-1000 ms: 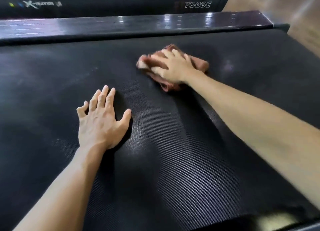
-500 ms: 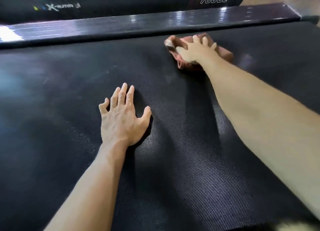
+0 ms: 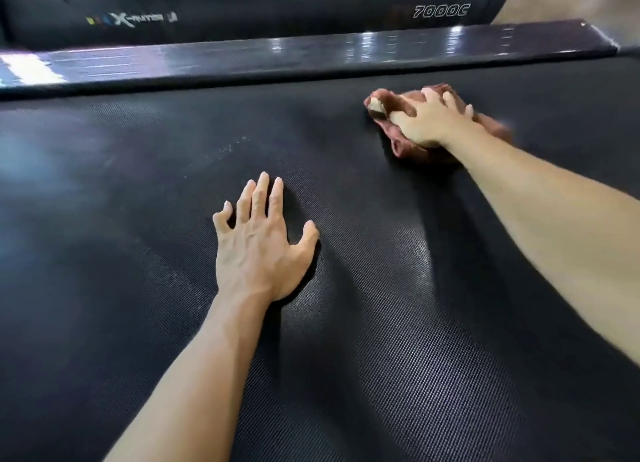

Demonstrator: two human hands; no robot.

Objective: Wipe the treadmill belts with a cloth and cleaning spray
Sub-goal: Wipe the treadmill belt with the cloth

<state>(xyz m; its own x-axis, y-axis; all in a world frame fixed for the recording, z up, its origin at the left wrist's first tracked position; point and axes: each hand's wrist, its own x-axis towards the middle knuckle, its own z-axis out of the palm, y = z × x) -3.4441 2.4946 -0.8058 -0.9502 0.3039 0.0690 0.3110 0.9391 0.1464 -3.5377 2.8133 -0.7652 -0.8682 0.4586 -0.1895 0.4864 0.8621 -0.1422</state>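
The neighbouring treadmill's dark side panel [image 3: 277, 7] reads "X-runner", partly blurred, at left and "7000C" at right.

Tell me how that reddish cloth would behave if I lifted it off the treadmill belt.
The cloth is bunched in soft folds under the right hand, so it would probably droop limply. It looks thin, so it is likely light. It lies flat on the textured belt, so it should drag, not roll.

A crumpled reddish-brown cloth [image 3: 398, 139] lies bunched on the black, finely textured treadmill belt [image 3: 363, 323], near the belt's far edge, with faint pale specks scattered to its left.
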